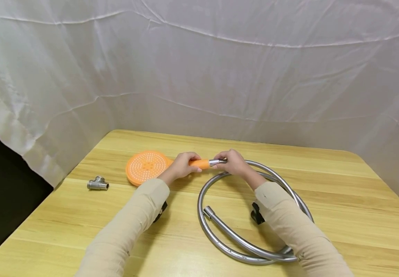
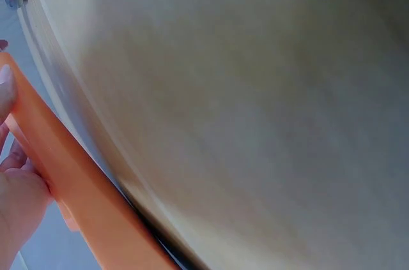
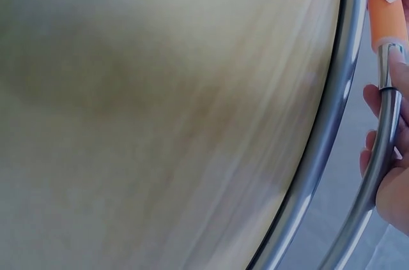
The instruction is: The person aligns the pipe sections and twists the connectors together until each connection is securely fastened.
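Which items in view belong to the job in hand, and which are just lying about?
Likely in the job:
- orange shower head, handle gripped by the left hand
- metal hose, one end held by the right hand against that handle

Apparently lying about:
- metal tee fitting, untouched; later use can't be ruled out

In the head view, the left fingers (image 1: 193,156) cover part of the handle (image 1: 201,164) of the shower head (image 1: 147,168). Right of the shower head, the right fingers (image 1: 221,154) partly hide the metal collar (image 1: 213,162), and the right sleeve (image 1: 291,219) covers a stretch of the hose (image 1: 240,241). Left of the shower head, the fitting (image 1: 97,185) is too small to tell its details. The bottom edge of the left wrist view cuts the shower head, and there the tabletop (image 2: 255,123) is blurred.
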Available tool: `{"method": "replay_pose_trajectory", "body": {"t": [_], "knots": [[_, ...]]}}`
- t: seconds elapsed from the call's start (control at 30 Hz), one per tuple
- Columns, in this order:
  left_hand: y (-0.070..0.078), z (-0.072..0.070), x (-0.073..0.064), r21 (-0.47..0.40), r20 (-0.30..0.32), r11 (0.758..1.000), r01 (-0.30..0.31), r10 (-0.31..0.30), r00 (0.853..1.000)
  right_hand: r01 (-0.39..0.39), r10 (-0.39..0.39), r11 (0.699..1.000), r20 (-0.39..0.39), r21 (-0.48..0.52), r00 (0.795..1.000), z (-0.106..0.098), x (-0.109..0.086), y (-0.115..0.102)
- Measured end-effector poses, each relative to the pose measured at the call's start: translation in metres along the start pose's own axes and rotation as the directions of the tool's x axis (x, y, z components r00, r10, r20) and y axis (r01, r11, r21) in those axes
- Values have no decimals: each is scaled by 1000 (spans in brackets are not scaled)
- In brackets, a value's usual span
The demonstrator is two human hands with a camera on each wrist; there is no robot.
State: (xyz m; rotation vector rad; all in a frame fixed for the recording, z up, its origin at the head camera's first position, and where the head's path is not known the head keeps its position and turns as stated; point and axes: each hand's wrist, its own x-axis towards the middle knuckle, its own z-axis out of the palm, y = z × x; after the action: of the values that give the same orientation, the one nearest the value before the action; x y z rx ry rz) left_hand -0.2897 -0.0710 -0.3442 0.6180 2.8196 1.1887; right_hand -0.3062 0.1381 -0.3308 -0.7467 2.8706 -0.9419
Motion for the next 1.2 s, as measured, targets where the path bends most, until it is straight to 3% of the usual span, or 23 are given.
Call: {"method": "replay_pose_trajectory", "body": {"t": [0.47,0.77,1.2], "knots": [[2,-1,0,18,-1,1000,7,-7,1000,3,-4,1000,-29,-25,1000,1,1,-1],[3,1,3,36,2,998,44,-44,999,43,-47,991,-25,-130,999,-1,1,-2],[6,2,4,132,16,990,-40,38,999,75,-81,978,-23,-193,996,0,-2,-1]]}}
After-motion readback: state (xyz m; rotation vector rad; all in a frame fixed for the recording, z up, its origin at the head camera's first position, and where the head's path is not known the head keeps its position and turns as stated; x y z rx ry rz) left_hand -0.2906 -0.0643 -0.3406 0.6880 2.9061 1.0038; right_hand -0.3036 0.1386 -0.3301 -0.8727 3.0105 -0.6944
